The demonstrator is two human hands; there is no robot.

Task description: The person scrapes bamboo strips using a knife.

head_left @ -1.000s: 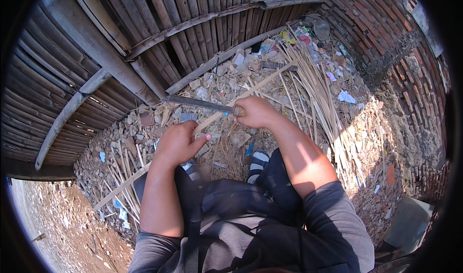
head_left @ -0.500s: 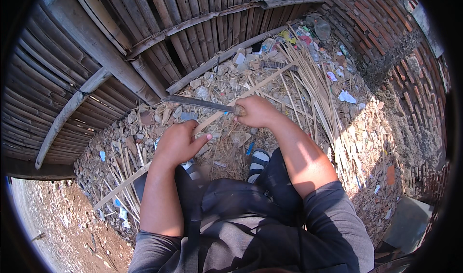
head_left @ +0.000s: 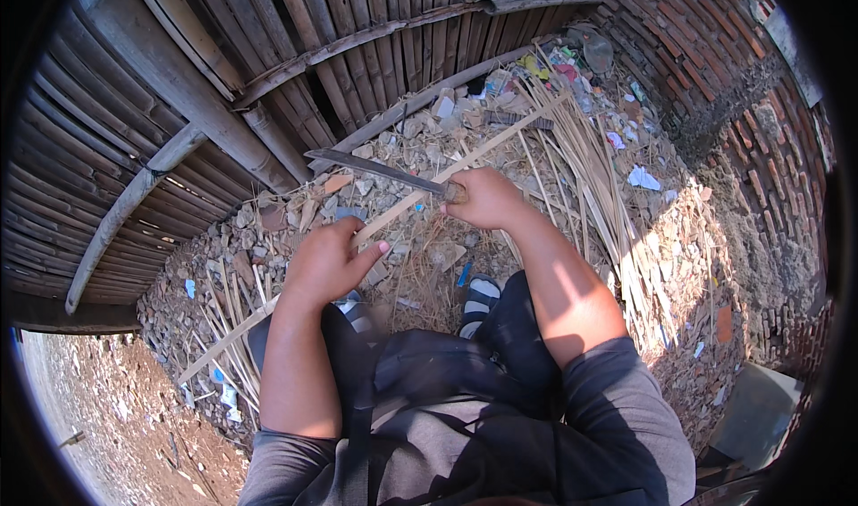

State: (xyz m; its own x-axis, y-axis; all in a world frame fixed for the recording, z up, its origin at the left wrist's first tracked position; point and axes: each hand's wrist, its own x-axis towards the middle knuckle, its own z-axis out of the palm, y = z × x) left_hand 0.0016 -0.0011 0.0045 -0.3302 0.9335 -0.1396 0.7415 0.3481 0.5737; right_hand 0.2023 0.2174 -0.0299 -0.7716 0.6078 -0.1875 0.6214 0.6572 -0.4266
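A long, pale strip of split bamboo point(head_left: 488, 146) slants across in front of me, from lower left to upper right. My left hand point(head_left: 326, 260) is closed round it near its middle, thumb pointing right. In my right hand point(head_left: 483, 200) is the wooden handle of a machete point(head_left: 380, 169), whose dark blade points left and slightly away from me. The blade crosses the strip close to the handle; whether its edge bites into the strip I cannot tell. The palm side of both hands is hidden.
A pile of bamboo strips point(head_left: 597, 198) lies to the right, more strips point(head_left: 234, 302) to the left. Rubble and litter cover the ground. A bamboo wall point(head_left: 375, 41) rises ahead, a brick wall point(head_left: 697, 23) at right. A grey block-like object point(head_left: 758, 415) stands at lower right.
The bamboo strip has slid a little toward the upper right through my left hand's area. My right hand has shifted slightly up and right, tilting the machete's tip upward.
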